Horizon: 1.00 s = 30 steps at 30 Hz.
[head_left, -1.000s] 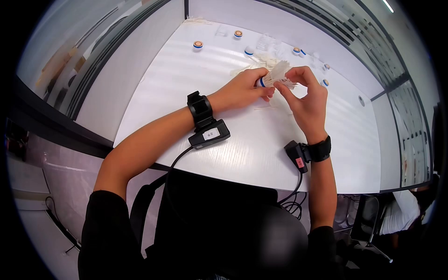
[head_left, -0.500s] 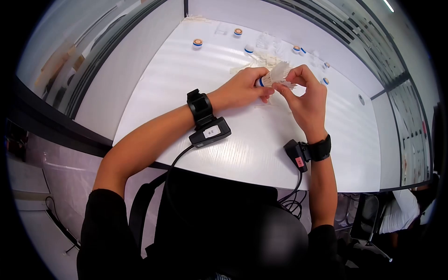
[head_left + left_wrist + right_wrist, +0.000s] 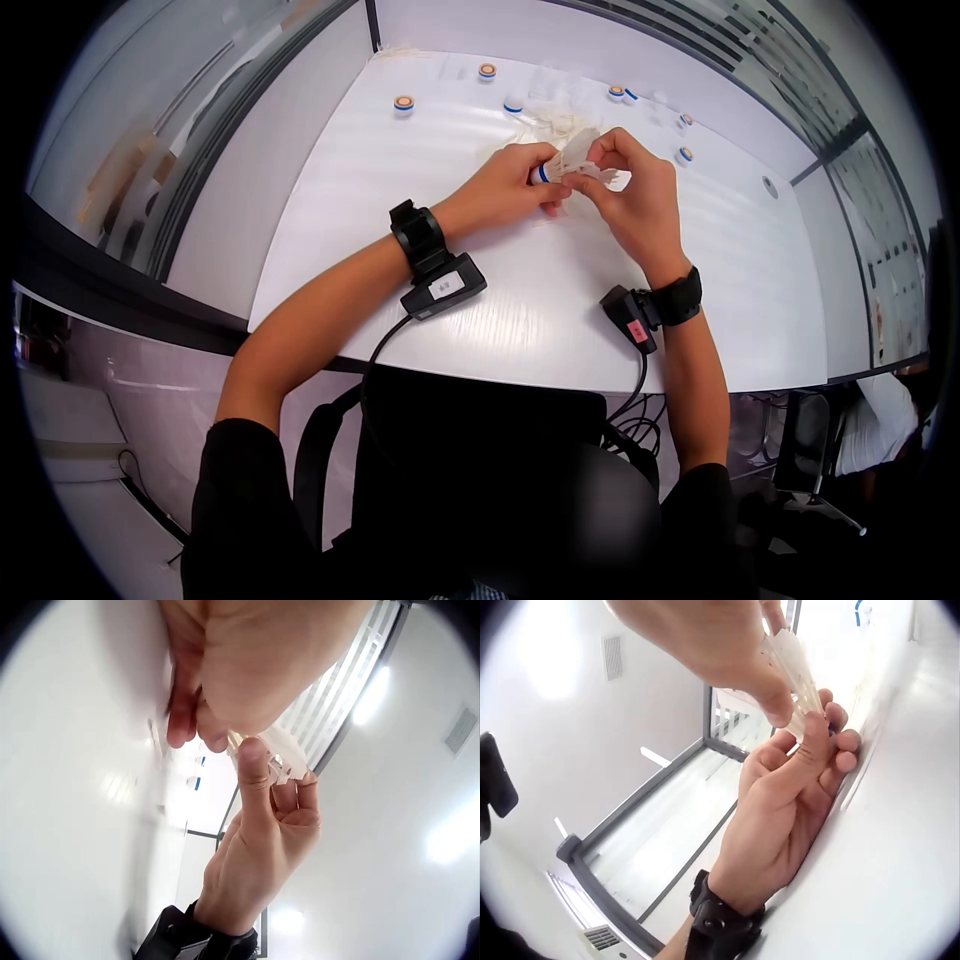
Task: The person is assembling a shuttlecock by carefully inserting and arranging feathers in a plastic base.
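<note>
A white feather shuttlecock (image 3: pixel 577 152) with a blue band round its base is held above the table between both hands. My left hand (image 3: pixel 500 188) grips it by the base end, fingers curled round it. With thumb and fingers, my right hand (image 3: pixel 640 200) pinches the feathers at the skirt side. The left wrist view has the right thumb against the feathers (image 3: pixel 281 754). In the right wrist view, the left hand (image 3: pixel 776 802) wraps the lower part, and the feathers (image 3: pixel 795 667) rise toward the right hand (image 3: pixel 720 645).
Loose feathers (image 3: pixel 555 122) lie on the white table (image 3: pixel 480 330) just beyond the hands. Several shuttlecock bases, such as one at the left (image 3: pixel 403 104) and one at the right (image 3: pixel 684 156), stand farther back. Low partitions (image 3: pixel 320 130) border the table.
The head view has shifted, so the table and hands appear slightly farther left. Both hands keep their hold on the shuttlecock, with little other visible movement.
</note>
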Each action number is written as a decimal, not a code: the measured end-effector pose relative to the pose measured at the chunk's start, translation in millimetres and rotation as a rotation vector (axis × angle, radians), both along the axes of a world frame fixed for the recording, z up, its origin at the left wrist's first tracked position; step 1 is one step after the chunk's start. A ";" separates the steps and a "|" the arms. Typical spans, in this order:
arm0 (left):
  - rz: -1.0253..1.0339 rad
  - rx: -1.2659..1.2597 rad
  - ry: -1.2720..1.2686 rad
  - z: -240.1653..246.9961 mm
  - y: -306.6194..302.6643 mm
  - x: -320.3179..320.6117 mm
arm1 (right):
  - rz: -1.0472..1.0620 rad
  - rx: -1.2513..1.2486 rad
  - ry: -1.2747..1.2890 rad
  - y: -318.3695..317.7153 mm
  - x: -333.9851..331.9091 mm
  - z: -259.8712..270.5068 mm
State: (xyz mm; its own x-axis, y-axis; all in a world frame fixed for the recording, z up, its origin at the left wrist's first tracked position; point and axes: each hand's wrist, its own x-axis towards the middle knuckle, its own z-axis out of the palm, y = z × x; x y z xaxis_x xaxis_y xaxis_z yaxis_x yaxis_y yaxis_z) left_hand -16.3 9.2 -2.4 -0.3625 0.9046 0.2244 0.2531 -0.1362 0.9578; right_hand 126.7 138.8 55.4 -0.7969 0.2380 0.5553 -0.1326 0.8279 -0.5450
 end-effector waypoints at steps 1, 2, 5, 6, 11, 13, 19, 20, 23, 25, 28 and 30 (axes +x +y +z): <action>0.000 0.006 -0.019 0.5 -0.6 -0.2 | -0.001 -0.004 0.032 2.7 -1.2 -3.3; -0.003 0.014 -0.036 0.4 -0.9 0.7 | -0.004 -0.004 0.065 4.6 -3.0 -5.1; -0.036 -0.004 -0.115 3.2 -1.4 2.5 | -0.023 0.009 0.215 4.0 -3.9 -2.1; -0.049 -0.017 -0.148 4.2 -2.0 2.7 | -0.058 -0.012 0.267 5.4 -4.8 -1.7; -0.050 0.020 -0.201 5.9 -1.8 5.1 | -0.105 -0.229 0.353 21.0 -11.2 -8.2; -0.047 0.026 -0.209 3.6 0.5 2.4 | -0.071 -0.350 0.275 21.8 -12.8 -14.8; 0.025 -0.058 -0.032 2.8 -1.5 -2.7 | 0.155 -0.650 -0.037 10.6 -14.3 -24.6; 0.036 -0.031 0.002 3.9 -3.5 -1.0 | 0.213 -0.660 -0.056 7.6 -14.0 -23.0; 0.083 0.104 0.080 -5.2 0.3 -1.2 | 0.304 -0.637 -0.048 8.2 -16.1 -22.5; 0.151 0.170 0.122 -2.3 0.6 2.6 | 0.300 -0.643 -0.017 12.5 -16.8 -25.3; 0.273 0.210 0.163 9.7 -3.7 8.0 | 0.261 -0.647 0.057 18.5 -18.6 -29.5; 0.311 0.237 0.165 16.3 -9.3 7.1 | 0.248 -0.598 0.025 22.3 -16.8 -30.5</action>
State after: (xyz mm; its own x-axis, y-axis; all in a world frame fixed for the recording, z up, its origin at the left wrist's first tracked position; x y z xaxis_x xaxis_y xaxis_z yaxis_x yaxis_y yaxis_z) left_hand -9.2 -0.1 13.9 -0.5517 0.6742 0.4910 0.4643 -0.2407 0.8523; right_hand 110.0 161.1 24.9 -0.8562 0.3225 0.4036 -0.2999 0.3259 -0.8966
